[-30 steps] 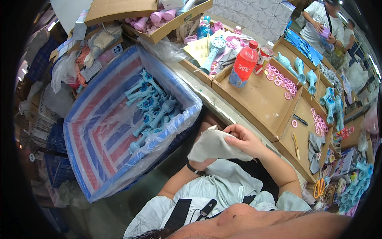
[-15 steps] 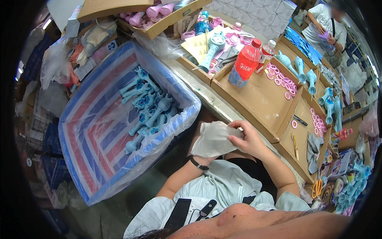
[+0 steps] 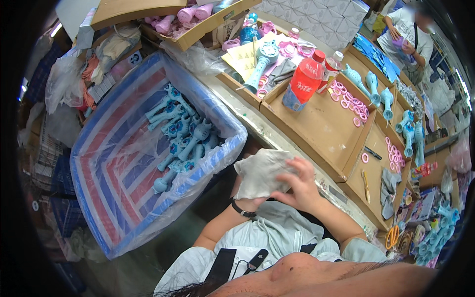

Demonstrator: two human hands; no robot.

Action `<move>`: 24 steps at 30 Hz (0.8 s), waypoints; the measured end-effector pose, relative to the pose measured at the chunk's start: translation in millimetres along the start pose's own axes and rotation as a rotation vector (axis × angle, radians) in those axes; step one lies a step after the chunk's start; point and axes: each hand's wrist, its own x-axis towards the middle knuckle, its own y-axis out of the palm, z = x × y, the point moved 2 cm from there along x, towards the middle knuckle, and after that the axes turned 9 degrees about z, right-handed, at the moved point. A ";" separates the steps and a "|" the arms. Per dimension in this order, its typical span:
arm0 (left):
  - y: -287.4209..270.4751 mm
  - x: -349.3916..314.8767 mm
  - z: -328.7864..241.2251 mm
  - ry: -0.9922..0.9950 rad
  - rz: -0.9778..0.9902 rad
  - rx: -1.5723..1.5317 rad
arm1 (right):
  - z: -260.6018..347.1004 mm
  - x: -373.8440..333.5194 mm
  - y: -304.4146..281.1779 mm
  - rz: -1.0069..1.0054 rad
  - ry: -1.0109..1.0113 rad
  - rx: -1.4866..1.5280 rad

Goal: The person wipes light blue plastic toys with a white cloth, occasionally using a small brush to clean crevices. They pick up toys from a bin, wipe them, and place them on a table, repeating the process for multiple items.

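Observation:
A pale grey cloth (image 3: 262,173) is draped over my left hand (image 3: 250,203), held just in front of my body. That hand's fingers are hidden beneath the fabric; only its base shows above a black wristband (image 3: 243,208). From the right, my right hand (image 3: 303,184) grips the cloth's edge, fingers curved on top and thumb lower down. Just left of the hands stands a large bin (image 3: 106,163) lined with striped blue, red and white plastic sheeting. Several light blue wand-like plastic toys (image 3: 190,136) lie piled in it.
Cardboard trays (image 3: 316,133) cover the bench, with a red-labelled bottle (image 3: 305,81), pink rings (image 3: 352,104), a pen (image 3: 372,152), a yellow-handled tool (image 3: 366,186) and a darker grey cloth (image 3: 390,193). Orange scissors (image 3: 392,237) lie near the right end. A co-worker (image 3: 406,37) handles a purple object at the far right.
My right hand's fingers have opened out somewhat and shifted lower along the cloth. The cloth is spread a little differently over my left hand. My view has shifted slightly.

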 end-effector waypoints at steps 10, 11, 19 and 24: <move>-7.3 25.6 -18.6 0.000 0.069 0.430 | -10.9 11.2 -9.8 0.267 -0.183 0.115; -7.0 30.9 -22.0 0.031 0.123 0.634 | -17.9 17.7 -16.2 0.240 -0.202 0.078; -77.3 34.0 1.5 0.123 -0.198 -0.975 | -156.3 131.5 -35.5 -0.601 0.056 -0.018; -159.5 18.5 36.2 0.215 -0.197 -1.239 | -203.8 156.5 -6.0 -0.537 0.303 0.609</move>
